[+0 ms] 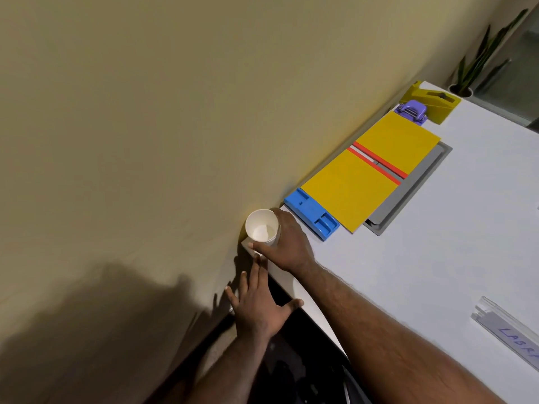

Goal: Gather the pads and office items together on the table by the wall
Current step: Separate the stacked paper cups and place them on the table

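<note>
Yellow pads (370, 170) already lie end to end against the wall (145, 112), their long axis running along it, flanked by a blue office item (310, 212), a purple hole punch (412, 110) and a yellow holder (431, 102). At the desk (437, 258) corner the right hand (287, 243) curls its fingers round a white paper cup (261, 227), standing upright with its mouth up. Fingers of the left hand (258, 301) lie spread at the desk edge. Most looks gathered; a clear nameplate (507, 330) sits well apart.
</note>
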